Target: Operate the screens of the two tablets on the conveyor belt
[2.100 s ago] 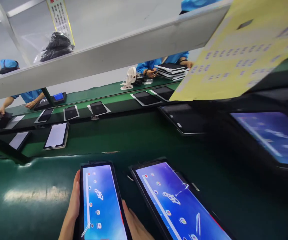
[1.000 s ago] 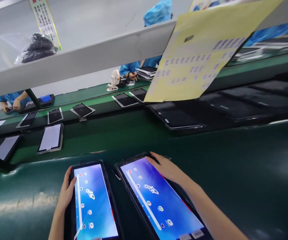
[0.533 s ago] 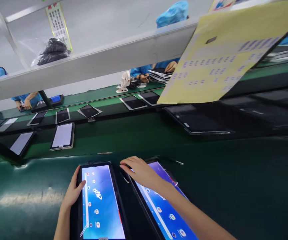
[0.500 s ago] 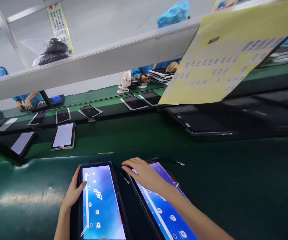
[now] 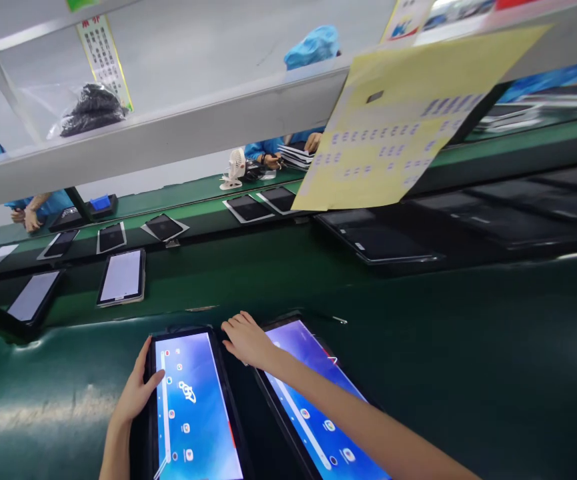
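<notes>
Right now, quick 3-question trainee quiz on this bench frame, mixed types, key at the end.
1. True or false: the left hand rests on the left edge of the left tablet, thumb on the lit screen.
2. Where does the right hand lie? A) on the yellow sheet B) at the top left corner of the right tablet C) on the white fan
3. Fill in: both near tablets lie on a dark ____ surface.

Key: 1 true; 2 B; 3 green.

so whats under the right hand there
The right hand rests on the top left corner of the right tablet, reaching toward the left tablet. The corner beneath the palm is hidden.
</notes>
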A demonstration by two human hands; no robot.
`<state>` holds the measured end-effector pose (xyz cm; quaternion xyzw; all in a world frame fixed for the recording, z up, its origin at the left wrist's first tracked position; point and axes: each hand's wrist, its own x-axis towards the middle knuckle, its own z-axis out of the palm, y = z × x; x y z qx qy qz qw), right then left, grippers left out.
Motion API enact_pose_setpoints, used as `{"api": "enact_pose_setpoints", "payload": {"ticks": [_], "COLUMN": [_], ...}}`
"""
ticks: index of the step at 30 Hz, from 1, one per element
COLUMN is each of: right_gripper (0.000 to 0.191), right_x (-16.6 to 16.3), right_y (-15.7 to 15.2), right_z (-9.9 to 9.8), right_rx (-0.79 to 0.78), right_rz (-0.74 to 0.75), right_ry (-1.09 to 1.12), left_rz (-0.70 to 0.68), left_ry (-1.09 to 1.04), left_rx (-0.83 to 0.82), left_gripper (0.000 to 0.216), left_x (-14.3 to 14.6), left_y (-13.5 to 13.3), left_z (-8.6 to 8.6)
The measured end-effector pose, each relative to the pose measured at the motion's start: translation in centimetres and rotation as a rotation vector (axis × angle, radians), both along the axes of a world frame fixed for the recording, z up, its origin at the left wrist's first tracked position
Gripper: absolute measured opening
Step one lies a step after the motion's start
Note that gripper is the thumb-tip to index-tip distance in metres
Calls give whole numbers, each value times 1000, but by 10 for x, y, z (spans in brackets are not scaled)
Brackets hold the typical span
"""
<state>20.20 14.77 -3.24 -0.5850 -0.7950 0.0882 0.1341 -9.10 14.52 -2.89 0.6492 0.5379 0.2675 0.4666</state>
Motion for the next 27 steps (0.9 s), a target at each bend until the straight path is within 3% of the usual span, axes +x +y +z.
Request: {"api": "enact_pose_setpoints", "payload": {"ticks": [3,6,8,11,12,14,17,19,22,25,27], "right_gripper": [5,11,20,40,48,56,56,54,53,52,54], "right_x": [-2,27,61,115,129,144,139,124,103,91,89], "right_y": [16,8,-16,-73,-92,-126,-158,-168,-176,-179,-178], "right_z": [1,6,8,-1,-7,-19,-35,-40,-40,-36,-32], "right_rx": [5,29,43,20,-20,-253,-511,-551,-589,-597,-577], "right_rz": [-67,-175,-285,-499,-581,-781,-850,-809,-752,-754,-755], "right_ry": [17,76,117,152,172,337,452,459,475,537,575], "left_rz": [21,65,142,270,259,85,-287,-373,-301,-195,-213], "left_ry": [-15,-29,-25,-93,-160,-282,-342,-296,-223,-253,-290], "left_rx": [-4,-16,-22,-15,-30,-150,-428,-581,-658,-632,-612], "left_gripper": [76,73,73,71,68,60,71,86,93,91,90], "left_x": [0,-1,0,12,22,48,98,124,140,138,135], "left_y": [3,5,-2,-34,-49,-80,-111,-118,-118,-118,-119], "left_z": [0,2,6,15,18,22,18,12,7,5,5]}}
